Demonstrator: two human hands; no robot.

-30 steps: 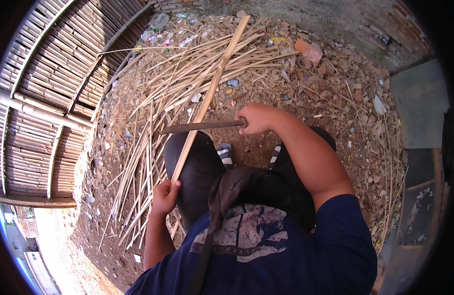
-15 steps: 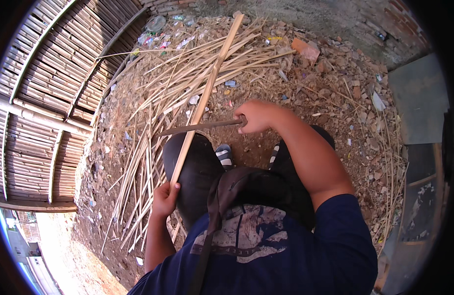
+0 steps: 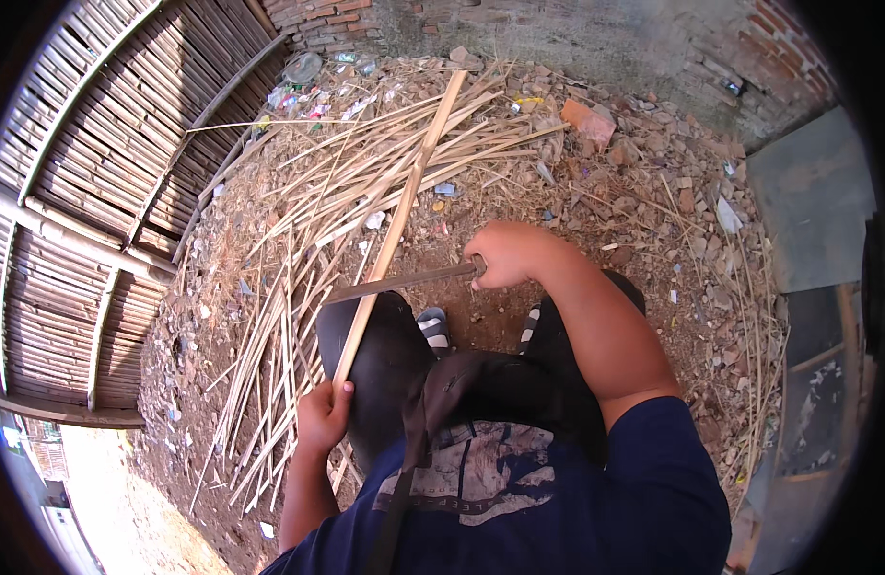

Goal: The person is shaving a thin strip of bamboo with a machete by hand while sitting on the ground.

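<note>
My left hand (image 3: pixel 325 414) is closed round the near end of a long, pale bamboo strip (image 3: pixel 411 189), beside my left knee. The strip slants up and away to the right, over a pile of thin split strips. My right hand (image 3: pixel 505 254) grips the handle of a long-bladed knife (image 3: pixel 404 282). Its dark blade points left and lies across the bamboo strip, just above my left knee. The fingertips of my right hand are partly hidden behind the handle.
Many thin bamboo strips (image 3: pixel 270 383) lie on the ground to the left and ahead. Brick rubble and a large brick piece (image 3: pixel 588 122) are at the far right. A bamboo-slat wall (image 3: pixel 78 240) stands left, a masonry wall (image 3: pixel 596 43) behind, grey panels (image 3: pixel 812 201) right.
The scene has shifted slightly downward in view. Both hands keep their grips, and the blade stays across the strip, at about the same place on it.
</note>
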